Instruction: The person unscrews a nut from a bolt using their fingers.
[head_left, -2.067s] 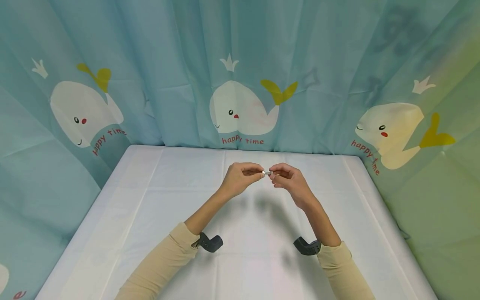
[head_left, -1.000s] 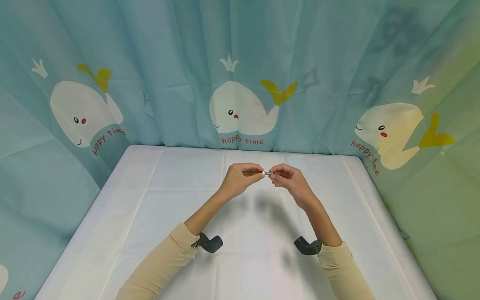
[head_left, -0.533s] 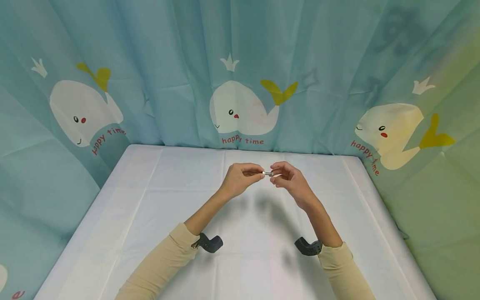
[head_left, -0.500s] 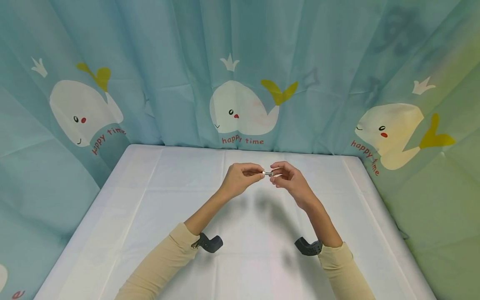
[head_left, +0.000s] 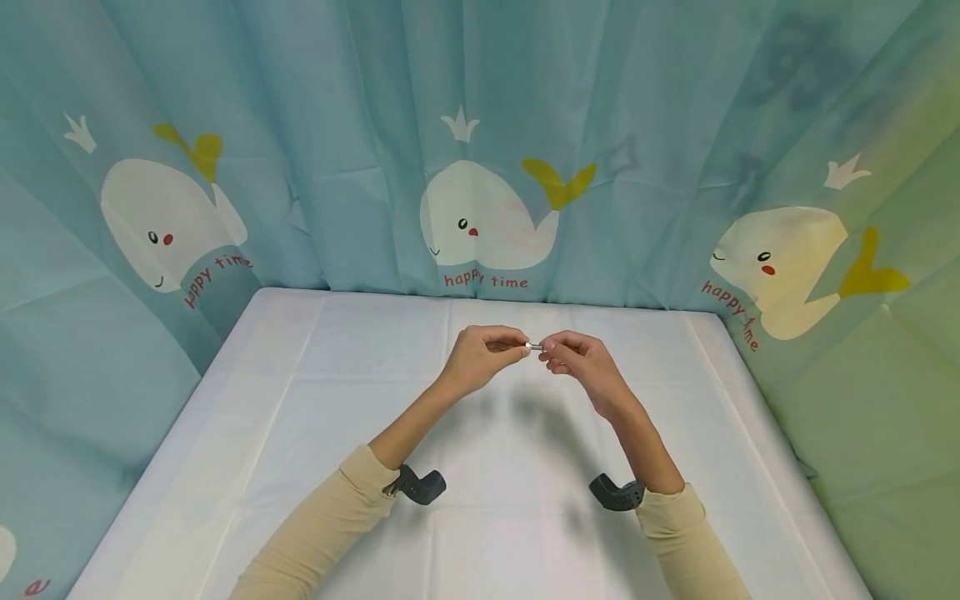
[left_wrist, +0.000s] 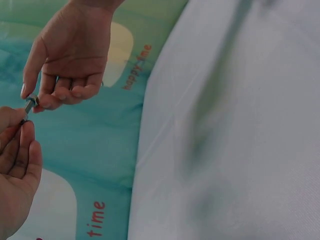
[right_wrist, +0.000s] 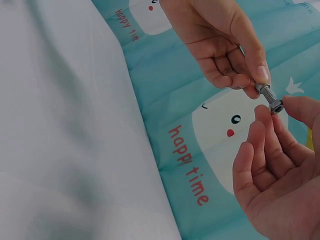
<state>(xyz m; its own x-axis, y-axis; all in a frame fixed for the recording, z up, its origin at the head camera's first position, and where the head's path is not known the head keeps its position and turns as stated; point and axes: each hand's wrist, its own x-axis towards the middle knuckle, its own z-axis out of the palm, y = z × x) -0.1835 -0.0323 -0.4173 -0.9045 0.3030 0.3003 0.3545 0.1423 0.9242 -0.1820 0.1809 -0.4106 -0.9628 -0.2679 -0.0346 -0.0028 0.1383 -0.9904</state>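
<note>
A small silver bolt (right_wrist: 269, 93) is held in the air above the far part of the table, lying roughly crosswise between both hands. My left hand (head_left: 480, 357) pinches its left end between thumb and fingers, hiding part of that end. On the other end sits a hexagonal nut (right_wrist: 276, 106), its dark centre showing in the right wrist view. The thumb and fingertips of my right hand (head_left: 583, 363) pinch this nut. Bare thread is visible between the two hands. In the left wrist view the nut (left_wrist: 33, 99) lies between the right thumb and index finger.
A white cloth (head_left: 360, 417) covers the table below the hands. Behind and at the sides hangs a blue-green curtain (head_left: 345, 125) with printed whales. Each wrist bears a dark camera mount, the left mount (head_left: 422, 487) and the right mount (head_left: 617, 492).
Half a second ago my right thumb and fingers were spread apart around the nut; now they are together on it, the thumb further forward. My left hand and the bolt stay in place.
</note>
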